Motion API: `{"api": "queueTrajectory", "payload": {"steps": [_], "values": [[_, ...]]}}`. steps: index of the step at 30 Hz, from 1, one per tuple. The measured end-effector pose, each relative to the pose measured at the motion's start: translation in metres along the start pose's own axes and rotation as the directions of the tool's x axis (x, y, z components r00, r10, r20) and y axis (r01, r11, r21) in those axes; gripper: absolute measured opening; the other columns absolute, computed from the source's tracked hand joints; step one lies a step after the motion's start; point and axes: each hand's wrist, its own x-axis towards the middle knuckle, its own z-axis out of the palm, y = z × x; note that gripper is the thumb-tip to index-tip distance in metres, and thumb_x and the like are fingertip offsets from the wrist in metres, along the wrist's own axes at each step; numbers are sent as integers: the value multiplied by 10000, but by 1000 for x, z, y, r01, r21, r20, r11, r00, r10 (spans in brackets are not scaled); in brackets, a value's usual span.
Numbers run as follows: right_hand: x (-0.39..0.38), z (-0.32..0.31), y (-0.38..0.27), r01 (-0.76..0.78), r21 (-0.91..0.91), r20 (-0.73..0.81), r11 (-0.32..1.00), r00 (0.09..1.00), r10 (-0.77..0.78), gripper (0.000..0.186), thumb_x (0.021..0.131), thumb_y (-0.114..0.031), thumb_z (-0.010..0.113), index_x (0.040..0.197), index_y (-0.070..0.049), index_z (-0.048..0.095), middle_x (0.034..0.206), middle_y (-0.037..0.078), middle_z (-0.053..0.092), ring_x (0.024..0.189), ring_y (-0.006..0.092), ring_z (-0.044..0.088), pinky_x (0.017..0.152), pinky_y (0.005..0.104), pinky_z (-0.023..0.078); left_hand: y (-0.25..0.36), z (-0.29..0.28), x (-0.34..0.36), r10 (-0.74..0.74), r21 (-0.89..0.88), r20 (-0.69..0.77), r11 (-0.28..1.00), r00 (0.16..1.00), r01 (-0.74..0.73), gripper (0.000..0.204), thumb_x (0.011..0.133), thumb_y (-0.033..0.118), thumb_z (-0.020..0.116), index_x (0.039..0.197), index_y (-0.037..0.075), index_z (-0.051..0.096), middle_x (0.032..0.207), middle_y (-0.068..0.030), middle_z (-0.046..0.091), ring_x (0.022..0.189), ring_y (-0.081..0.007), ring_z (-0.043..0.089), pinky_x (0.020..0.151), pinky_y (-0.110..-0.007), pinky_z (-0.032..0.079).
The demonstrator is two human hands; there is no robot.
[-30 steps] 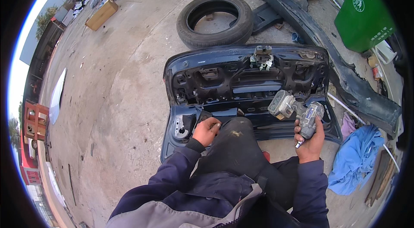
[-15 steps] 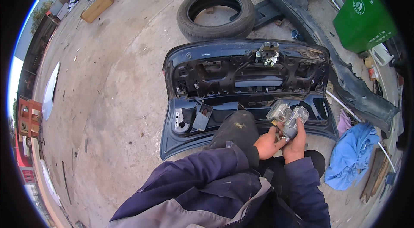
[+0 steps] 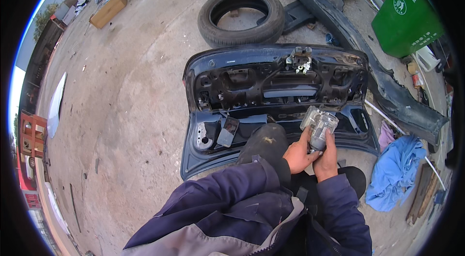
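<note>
Drill (image 3: 323, 125) is held over the near edge of the lid (image 3: 290, 94), right of centre; its nose points toward the wearer, its battery (image 3: 310, 117) faces away and to the left. Right hand (image 3: 327, 160) is closed on the drill body, with fingers along its right side; left hand (image 3: 297, 156) meets the nose end and left side; its inner fingers are hidden, so how firmly it grips cannot be told.

Lid lies inner face up on the ground (image 3: 145, 111); latch (image 3: 301, 61) is mounted at its far edge, right of centre; flat grey piece (image 3: 227, 132), kind unclear, lies on the lid toward the near left corner; knee (image 3: 269, 141) overlaps the near edge, between that piece and the drill.

Tyre (image 3: 213, 33) lies flat just beyond the far edge of the lid; bumper (image 3: 382, 82) runs past the far right corner; blue cloth (image 3: 395, 173) lies on the ground beyond the near right corner; green bin (image 3: 407, 21) stands past the bumper.
</note>
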Motion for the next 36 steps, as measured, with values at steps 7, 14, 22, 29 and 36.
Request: {"api": "queueTrajectory", "payload": {"steps": [7, 14, 22, 29, 36], "values": [[-2, 1, 2, -75, 21, 23, 997, 997, 75, 426, 1142, -363, 513, 1468, -90, 547, 1347, 70, 663, 1228, 215, 643, 1087, 399, 485, -9, -9, 12, 66, -93, -51, 993, 997, -70, 944, 888, 265, 830, 1643, -13, 336, 1282, -291, 704, 1176, -398, 708, 998, -411, 561], [-14, -2, -7, -146, -62, 237, 987, 959, 157, 673, 1015, -209, 578, 1656, -119, 392, 1438, 83, 612, 1278, 219, 626, 1083, 400, 495, 14, -63, -4, -16, -563, 179, 818, 984, 116, 718, 962, 118, 778, 1592, 29, 445, 987, -65, 712, 695, -81, 620, 525, -234, 476], [24, -17, 11, 525, -742, 518, 417, 844, -142, 817, 718, -95, 954, 1461, -90, 614, 1331, 90, 691, 1221, 256, 676, 1050, 382, 535, 39, -119, -36, -35, -381, 381, 904, 924, 192, 863, 924, 147, 830, 1652, 30, 381, 925, -38, 704, 525, -48, 518, 461, -228, 407], [36, -15, 2, 371, -861, 438, 347, 888, 138, 622, 705, -114, 982, 1271, -100, 725, 1276, 73, 727, 1184, 233, 699, 1020, 373, 551, 31, -130, -21, -12, -281, 451, 947, 892, 155, 873, 887, 167, 879, 1629, 33, 440, 1029, -36, 727, 617, -26, 525, 510, -209, 388], [35, -12, -20, 366, -716, 505, 595, 860, 79, 573, 640, -81, 990, 1164, -37, 762, 1101, 80, 802, 1005, 181, 746, 930, 342, 576, 42, -140, 16, 116, -295, 450, 955, 886, 24, 892, 790, 120, 918, 1575, 6, 512, 1153, -68, 750, 894, -69, 644, 695, -220, 480]]}}
